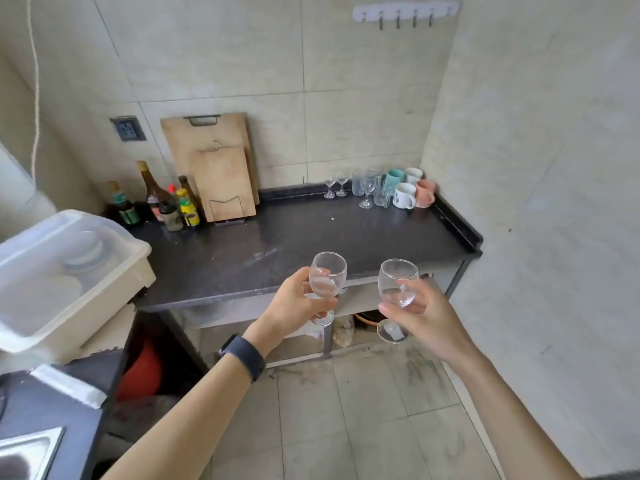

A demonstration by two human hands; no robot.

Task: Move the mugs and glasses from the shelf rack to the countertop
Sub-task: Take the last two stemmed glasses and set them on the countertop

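A single wide-angle camera, worn on the person's head, looks forward and down at the dark bench from a standing spot just before its near edge. The bench crosses mid-view; the tiled wall rises behind it, the floor spreads below, and the left hand and right hand sit close under the lens.

Dark stone countertop on a metal frame stands just beyond left hand and right hand, beige tiled walls cornering behind it, hook rail high above, pale tiled floor beneath them, soft even light.
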